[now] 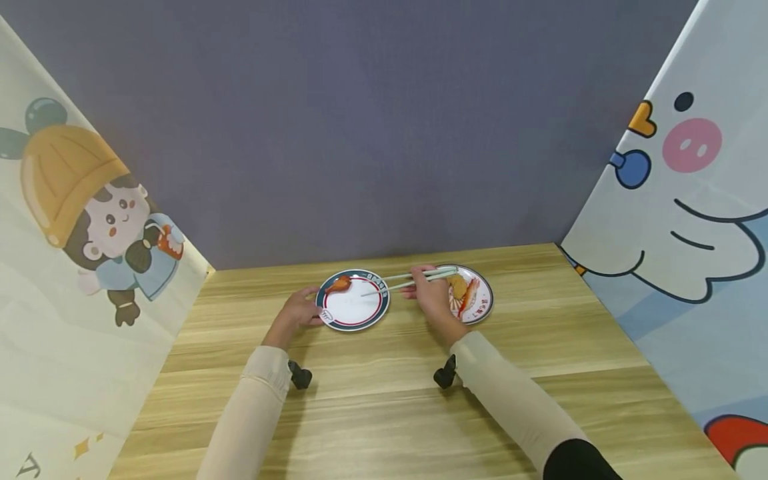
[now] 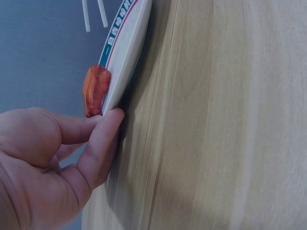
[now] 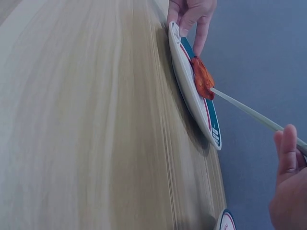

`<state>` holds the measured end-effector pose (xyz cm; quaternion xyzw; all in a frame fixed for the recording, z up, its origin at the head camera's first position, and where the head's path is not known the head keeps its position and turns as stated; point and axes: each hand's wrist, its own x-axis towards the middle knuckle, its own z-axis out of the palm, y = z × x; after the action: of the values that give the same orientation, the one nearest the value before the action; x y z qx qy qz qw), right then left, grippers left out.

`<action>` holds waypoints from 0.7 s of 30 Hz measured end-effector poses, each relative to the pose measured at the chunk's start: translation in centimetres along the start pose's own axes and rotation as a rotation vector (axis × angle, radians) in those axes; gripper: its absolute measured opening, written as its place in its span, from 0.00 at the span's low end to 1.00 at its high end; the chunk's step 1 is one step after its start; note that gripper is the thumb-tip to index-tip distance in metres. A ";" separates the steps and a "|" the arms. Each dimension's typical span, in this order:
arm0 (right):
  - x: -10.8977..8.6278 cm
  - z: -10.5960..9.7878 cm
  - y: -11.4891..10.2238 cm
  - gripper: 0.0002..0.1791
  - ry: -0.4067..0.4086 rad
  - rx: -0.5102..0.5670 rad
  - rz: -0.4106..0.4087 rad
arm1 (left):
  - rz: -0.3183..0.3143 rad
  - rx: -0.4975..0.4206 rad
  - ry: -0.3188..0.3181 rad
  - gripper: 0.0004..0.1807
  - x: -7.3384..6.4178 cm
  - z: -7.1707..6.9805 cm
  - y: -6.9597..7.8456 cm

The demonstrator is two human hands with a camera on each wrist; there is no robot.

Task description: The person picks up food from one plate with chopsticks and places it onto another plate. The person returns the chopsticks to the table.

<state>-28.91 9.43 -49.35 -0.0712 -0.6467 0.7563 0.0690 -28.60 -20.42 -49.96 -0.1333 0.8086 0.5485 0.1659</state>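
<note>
At the middle of the table, my left hand (image 1: 300, 311) grips the left rim of a white plate (image 1: 355, 309) with a dark green and red border. On that plate lies a glossy orange-brown piece of food (image 1: 339, 285), like a chicken wing, close to my left fingers (image 2: 103, 139). My right hand (image 1: 433, 295) holds a pair of pale green chopsticks (image 1: 401, 285), whose spread tips reach leftward over the plate. The left wrist view shows the tips (image 2: 87, 25) apart from the food. Part of a second plate (image 1: 485, 301) is hidden behind my right hand.
On the second plate lie a golden breaded piece (image 1: 459, 287) and a red-and-white shrimp-like piece (image 1: 470, 297). A grey-blue partition (image 1: 384, 133) stands behind the wooden table (image 1: 372, 407). Printed cartoon panels flank it left and right.
</note>
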 end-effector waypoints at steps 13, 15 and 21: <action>0.0 2.3 0.2 0.16 -0.029 0.001 0.008 | -0.013 0.012 0.003 0.37 0.5 -0.1 -0.3; 0.1 2.7 0.2 0.16 -0.032 -0.009 0.015 | -0.012 0.009 0.002 0.37 0.6 -0.1 -0.3; 0.3 3.8 0.5 0.18 -0.042 -0.020 0.032 | -0.012 0.003 -0.005 0.38 0.5 -0.2 -0.2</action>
<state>-29.92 5.74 -49.25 -0.0662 -0.6544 0.7520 0.0425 -28.98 -20.70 -50.26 -0.1365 0.8083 0.5466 0.1712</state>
